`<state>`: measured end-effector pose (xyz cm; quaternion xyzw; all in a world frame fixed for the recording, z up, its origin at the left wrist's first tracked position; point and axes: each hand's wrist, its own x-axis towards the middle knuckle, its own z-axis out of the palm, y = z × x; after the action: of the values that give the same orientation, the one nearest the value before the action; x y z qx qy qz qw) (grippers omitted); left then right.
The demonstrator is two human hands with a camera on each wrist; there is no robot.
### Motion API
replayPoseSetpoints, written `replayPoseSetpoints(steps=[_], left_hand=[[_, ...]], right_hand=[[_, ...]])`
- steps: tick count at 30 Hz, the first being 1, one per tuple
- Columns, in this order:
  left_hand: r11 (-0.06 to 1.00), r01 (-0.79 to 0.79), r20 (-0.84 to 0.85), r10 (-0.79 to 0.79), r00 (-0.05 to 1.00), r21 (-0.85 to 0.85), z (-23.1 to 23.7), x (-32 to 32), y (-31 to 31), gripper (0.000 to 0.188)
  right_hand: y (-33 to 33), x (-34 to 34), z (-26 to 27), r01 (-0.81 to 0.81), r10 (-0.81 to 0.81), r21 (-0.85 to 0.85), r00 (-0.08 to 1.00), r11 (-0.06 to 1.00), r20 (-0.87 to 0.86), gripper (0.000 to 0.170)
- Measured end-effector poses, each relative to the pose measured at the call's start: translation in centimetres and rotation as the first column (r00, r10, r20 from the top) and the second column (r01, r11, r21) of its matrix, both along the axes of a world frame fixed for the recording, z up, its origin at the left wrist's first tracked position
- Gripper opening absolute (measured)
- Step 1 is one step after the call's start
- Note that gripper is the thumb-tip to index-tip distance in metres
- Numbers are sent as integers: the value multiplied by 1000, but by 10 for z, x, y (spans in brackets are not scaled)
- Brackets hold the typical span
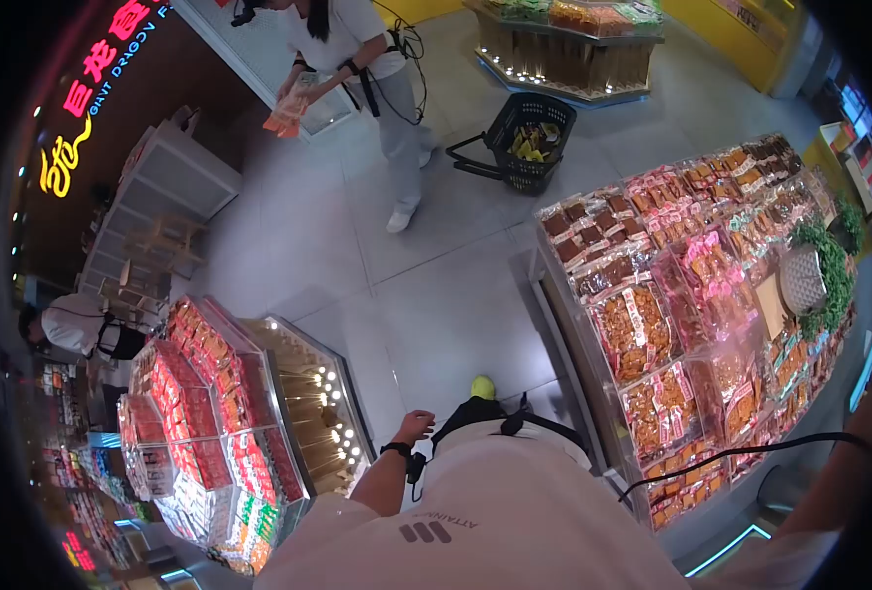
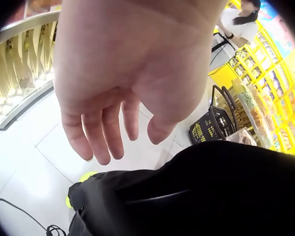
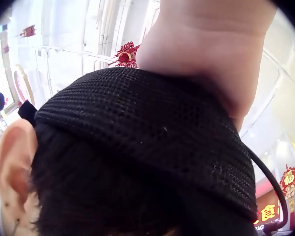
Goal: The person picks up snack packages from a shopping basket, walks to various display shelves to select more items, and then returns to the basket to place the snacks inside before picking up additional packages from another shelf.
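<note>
My left hand [image 2: 132, 78] hangs beside my black trousers [image 2: 226, 191] with its fingers loose and nothing in them. In the head view that hand [image 1: 416, 427] is low in the middle, a black band round its wrist. My right hand [image 3: 201, 54] is raised to the head, its palm against the black mesh headwear [image 3: 132, 113]; its fingers are hidden behind the mesh. Only the right forearm [image 1: 854, 442] shows at the right edge of the head view. Nearest on the right is a stand of packaged snacks [image 1: 642, 334].
A second display of red-wrapped packets [image 1: 195, 413] stands on the left. Ahead, another person [image 1: 357, 69] holds an orange-and-white packet [image 1: 288, 113] near a black shopping basket [image 1: 529, 143] on the tiled floor [image 1: 436, 265]. A black cable [image 1: 741, 450] crosses before the right-hand stand.
</note>
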<state>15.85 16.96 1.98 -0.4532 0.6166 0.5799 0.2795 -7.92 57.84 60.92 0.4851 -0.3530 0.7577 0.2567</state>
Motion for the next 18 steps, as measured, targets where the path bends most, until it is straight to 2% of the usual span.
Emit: replayPoseSetpoints(steps=[4,7,12,14,16,17,18], left_hand=[[995,-96,-27,96,995,-14,8,-58,-62,34],[1000,-9,-22,9,1000,5,13,-128,-85,32],[982,181,-84,-177,981,46,-4,-295,-88,39],[985,157,-159,-144,977,69,0,-377,-80,36],[985,165,-242,-147,959,55,-3,-460,-80,45],[984,170,-232,-153,961,55,2,-501,-83,45],[994,69,-283,-42,958,84,8,-544,-84,50]], right_hand=[[-59,-45,-27,-24,29,-26,981,999,194,40],[-92,-83,-53,-36,59,-71,936,997,347,37],[-127,-170,-88,-61,121,-130,836,990,535,32],[-141,-217,-114,-62,156,-176,794,982,588,30],[-151,-272,-141,-59,201,-237,742,970,639,28],[-188,-326,-194,219,-303,215,557,952,773,26],[-193,-376,-290,-62,-137,198,520,978,843,22]])
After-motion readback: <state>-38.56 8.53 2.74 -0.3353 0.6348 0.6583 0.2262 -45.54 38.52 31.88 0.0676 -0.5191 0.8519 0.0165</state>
